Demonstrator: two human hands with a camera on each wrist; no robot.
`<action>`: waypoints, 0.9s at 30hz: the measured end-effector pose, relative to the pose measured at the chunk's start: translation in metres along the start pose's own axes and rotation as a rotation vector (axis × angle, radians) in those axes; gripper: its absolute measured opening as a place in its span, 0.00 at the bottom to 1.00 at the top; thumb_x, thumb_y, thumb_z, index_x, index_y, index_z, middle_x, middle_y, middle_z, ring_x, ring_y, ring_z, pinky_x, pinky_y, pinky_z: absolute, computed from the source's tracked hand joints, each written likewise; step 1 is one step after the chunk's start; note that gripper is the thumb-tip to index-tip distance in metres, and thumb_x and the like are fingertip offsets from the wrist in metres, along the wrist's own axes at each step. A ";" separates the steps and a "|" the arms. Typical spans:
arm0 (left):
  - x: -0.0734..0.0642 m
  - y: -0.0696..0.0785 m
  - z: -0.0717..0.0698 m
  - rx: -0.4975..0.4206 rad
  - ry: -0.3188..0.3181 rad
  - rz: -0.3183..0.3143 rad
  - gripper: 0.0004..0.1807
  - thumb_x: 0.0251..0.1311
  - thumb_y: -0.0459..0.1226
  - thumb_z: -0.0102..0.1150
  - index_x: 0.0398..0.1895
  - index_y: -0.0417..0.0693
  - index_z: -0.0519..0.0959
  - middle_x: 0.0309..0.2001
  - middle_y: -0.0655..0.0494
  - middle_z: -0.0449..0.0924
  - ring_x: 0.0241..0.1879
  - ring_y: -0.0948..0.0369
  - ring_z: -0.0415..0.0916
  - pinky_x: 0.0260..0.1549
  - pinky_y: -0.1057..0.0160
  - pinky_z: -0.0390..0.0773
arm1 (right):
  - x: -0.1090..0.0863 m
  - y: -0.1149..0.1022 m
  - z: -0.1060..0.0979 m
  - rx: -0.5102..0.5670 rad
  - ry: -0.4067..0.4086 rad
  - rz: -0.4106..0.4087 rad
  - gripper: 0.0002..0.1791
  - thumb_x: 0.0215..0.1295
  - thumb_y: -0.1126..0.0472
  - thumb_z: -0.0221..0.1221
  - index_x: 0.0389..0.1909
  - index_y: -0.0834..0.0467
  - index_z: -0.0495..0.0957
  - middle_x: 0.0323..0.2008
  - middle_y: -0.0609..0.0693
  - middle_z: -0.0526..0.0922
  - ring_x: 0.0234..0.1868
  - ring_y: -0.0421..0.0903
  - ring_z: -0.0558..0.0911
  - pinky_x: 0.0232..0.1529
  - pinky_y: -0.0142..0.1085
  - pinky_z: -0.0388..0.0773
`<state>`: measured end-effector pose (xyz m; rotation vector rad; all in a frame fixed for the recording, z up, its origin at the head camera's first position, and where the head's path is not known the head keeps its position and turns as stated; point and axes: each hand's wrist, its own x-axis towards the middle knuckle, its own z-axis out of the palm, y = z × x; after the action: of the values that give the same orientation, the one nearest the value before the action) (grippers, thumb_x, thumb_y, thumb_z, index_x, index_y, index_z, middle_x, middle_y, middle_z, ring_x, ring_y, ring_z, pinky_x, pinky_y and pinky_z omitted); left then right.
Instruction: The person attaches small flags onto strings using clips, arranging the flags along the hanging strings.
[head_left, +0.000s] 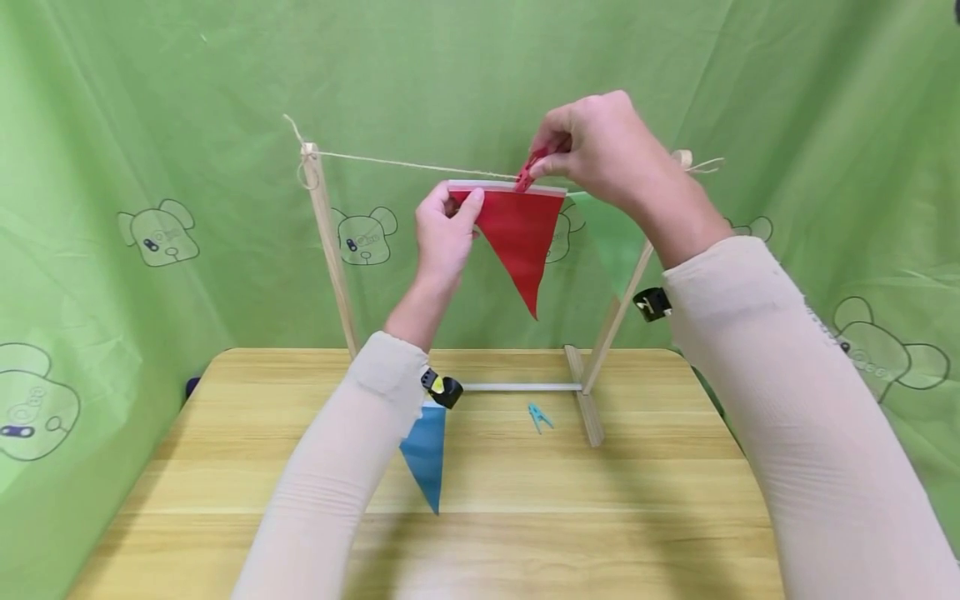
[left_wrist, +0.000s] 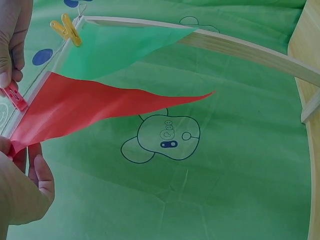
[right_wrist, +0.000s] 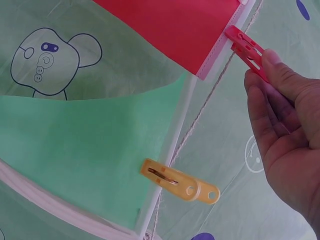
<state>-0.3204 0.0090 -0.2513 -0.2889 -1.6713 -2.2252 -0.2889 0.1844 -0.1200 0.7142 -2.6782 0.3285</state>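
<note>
My left hand (head_left: 444, 237) pinches the left end of the white top edge of a red triangular pennant (head_left: 521, 237), thumb in front. The pennant's tip hangs down. A red clothespin (right_wrist: 245, 47) is pinched at its handles by my right hand (head_left: 596, 146); its jaws sit over the pennant's top edge at the twine (head_left: 405, 163). To the right, a green pennant (right_wrist: 95, 150) hangs from the same line, with a yellow clothespin (right_wrist: 172, 180) on its edge. In the head view, the right hand and forearm hide part of the green pennant.
Two wooden posts (head_left: 330, 242) hold the twine, joined low down by a pale crossbar (head_left: 517, 387). On the wooden table (head_left: 525, 533) lie a blue pennant (head_left: 427, 458), partly behind the left sleeve, and a light-blue clothespin (head_left: 539, 417). A green patterned curtain (head_left: 480, 67) surrounds the table.
</note>
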 end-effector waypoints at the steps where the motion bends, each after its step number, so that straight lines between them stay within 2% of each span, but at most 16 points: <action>1: 0.000 0.000 0.000 -0.003 -0.002 0.002 0.07 0.69 0.31 0.63 0.46 0.37 0.82 0.29 0.58 0.79 0.27 0.63 0.72 0.27 0.64 0.76 | 0.000 0.000 0.000 -0.004 -0.001 0.001 0.11 0.65 0.56 0.70 0.43 0.58 0.88 0.41 0.54 0.91 0.41 0.46 0.88 0.38 0.24 0.77; 7: 0.002 -0.003 0.001 -0.027 -0.006 -0.007 0.06 0.69 0.31 0.63 0.46 0.38 0.82 0.29 0.58 0.79 0.26 0.63 0.71 0.23 0.70 0.73 | 0.002 -0.001 0.004 -0.012 -0.021 0.013 0.10 0.66 0.57 0.70 0.43 0.59 0.88 0.41 0.55 0.91 0.40 0.46 0.88 0.40 0.30 0.81; 15: 0.003 -0.006 0.001 -0.038 -0.004 0.002 0.07 0.70 0.31 0.63 0.47 0.37 0.82 0.29 0.59 0.79 0.26 0.61 0.71 0.23 0.69 0.73 | 0.003 -0.001 0.009 -0.010 -0.026 0.016 0.11 0.65 0.57 0.70 0.43 0.59 0.88 0.42 0.57 0.90 0.41 0.48 0.88 0.45 0.39 0.84; 27: 0.004 -0.005 0.004 -0.040 0.002 -0.008 0.08 0.70 0.31 0.62 0.48 0.37 0.83 0.28 0.59 0.79 0.25 0.65 0.72 0.23 0.71 0.74 | 0.003 0.000 0.011 -0.009 -0.036 0.001 0.11 0.66 0.59 0.70 0.44 0.61 0.87 0.42 0.58 0.90 0.42 0.50 0.87 0.46 0.42 0.85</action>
<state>-0.3257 0.0134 -0.2533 -0.2910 -1.6317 -2.2657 -0.2938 0.1801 -0.1287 0.7223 -2.7122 0.3068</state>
